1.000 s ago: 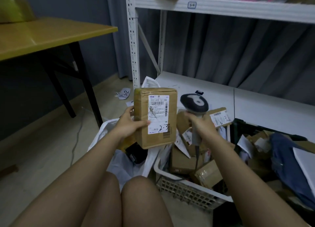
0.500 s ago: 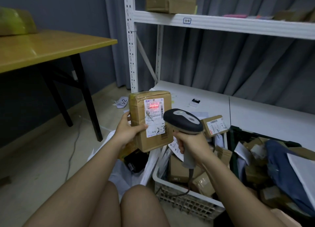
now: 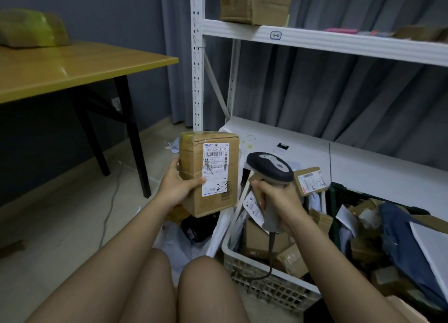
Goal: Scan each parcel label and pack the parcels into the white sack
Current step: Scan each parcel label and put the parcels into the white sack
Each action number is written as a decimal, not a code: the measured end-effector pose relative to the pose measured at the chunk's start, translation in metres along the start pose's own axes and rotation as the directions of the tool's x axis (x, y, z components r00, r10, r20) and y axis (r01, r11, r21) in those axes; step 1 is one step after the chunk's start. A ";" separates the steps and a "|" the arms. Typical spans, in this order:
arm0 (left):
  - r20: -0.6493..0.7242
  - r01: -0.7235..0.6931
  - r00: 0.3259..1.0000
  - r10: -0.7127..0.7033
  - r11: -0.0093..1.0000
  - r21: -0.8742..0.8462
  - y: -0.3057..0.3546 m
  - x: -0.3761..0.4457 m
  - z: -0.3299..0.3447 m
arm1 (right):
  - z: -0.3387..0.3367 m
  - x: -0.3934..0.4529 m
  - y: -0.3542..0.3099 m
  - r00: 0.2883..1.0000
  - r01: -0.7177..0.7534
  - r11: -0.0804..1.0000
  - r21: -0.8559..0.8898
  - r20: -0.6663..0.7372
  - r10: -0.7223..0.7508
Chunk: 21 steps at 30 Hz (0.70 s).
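At the centre of the frame the left hand (image 3: 178, 188) holds a brown cardboard parcel (image 3: 209, 173) upright, its fingers curled behind the box and the thumb pressed across the lower left edge of the white shipping label (image 3: 215, 168), which faces the camera and bears a barcode and a handwritten mark near its bottom. Just to the right, the right hand (image 3: 278, 201) is wrapped tightly round the grey grip of a handheld barcode scanner (image 3: 270, 168), whose dark head sits beside the parcel's right edge without touching it; a cable hangs from the grip down into the basket. Below the parcel, at lower centre, lies the crumpled white sack (image 3: 179, 241), with dark items showing in its mouth. To the right of the sack stands a white plastic basket (image 3: 266, 284) full of small cardboard parcels, and one labelled small box (image 3: 309, 183) pokes up just right of the scanner. A dark crate (image 3: 335, 201) at the right edge holds more boxes and blue cloth. A white metal shelf rack (image 3: 339, 41) fills the upper right, with a carton (image 3: 254, 2) on its shelf. A yellow tabletop (image 3: 72, 68) occupies the upper left. The person's bare knees fill the bottom of the frame.
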<state>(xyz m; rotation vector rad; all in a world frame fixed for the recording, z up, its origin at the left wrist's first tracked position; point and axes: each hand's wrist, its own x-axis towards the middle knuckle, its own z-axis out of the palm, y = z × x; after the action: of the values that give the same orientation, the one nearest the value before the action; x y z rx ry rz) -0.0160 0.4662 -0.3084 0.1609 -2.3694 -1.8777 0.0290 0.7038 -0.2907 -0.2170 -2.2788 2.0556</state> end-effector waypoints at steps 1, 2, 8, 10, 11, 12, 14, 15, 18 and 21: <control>-0.028 -0.018 0.999 0.018 1.000 0.024 -0.002 -0.001 -0.007 | 0.003 0.006 0.006 0.999 -0.051 0.998 0.026 -0.018 0.052; -0.049 -0.034 0.998 0.036 0.998 0.050 -0.003 -0.001 -0.013 | 0.006 0.012 0.013 0.994 -0.108 0.992 0.058 -0.022 0.109; -0.062 -0.054 0.996 0.066 0.982 0.182 -0.018 0.009 -0.048 | 0.042 0.045 0.045 0.959 -0.281 0.960 0.016 -0.021 0.281; -0.035 -0.073 0.996 0.088 0.947 0.314 -0.027 0.016 -0.055 | 0.057 0.057 0.054 0.963 -0.264 0.964 -0.013 -0.061 0.263; -0.021 -0.088 0.994 0.103 0.919 0.384 -0.032 0.020 -0.058 | 0.065 0.065 0.060 0.966 -0.246 0.968 -0.037 -0.084 0.242; -0.012 -0.094 0.994 0.112 0.887 0.452 -0.036 0.023 -0.061 | 0.072 0.072 0.066 0.970 -0.227 0.971 -0.070 -0.108 0.219; -0.017 -0.096 0.991 0.131 0.805 0.586 -0.044 0.030 -0.066 | 0.085 0.085 0.079 0.968 -0.221 0.964 -0.149 -0.156 0.198; -0.028 -0.112 0.984 0.174 0.743 0.660 -0.047 0.032 -0.068 | 0.090 0.090 0.086 0.963 -0.236 0.955 -0.177 -0.175 0.205; -0.050 -0.141 0.950 0.308 0.567 0.811 -0.058 0.041 -0.072 | 0.103 0.101 0.104 0.954 -0.259 0.923 -0.283 -0.222 0.200; 0.008 -0.166 0.959 0.284 0.536 0.828 -0.068 0.051 -0.072 | 0.105 0.106 0.114 0.949 -0.250 0.896 -0.368 -0.278 0.151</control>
<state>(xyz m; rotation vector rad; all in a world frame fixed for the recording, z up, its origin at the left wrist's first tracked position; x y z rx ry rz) -0.0550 0.3740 -0.3573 0.0338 -2.7894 -0.4812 -0.0841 0.6269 -0.4198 -0.7146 -2.5763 1.5006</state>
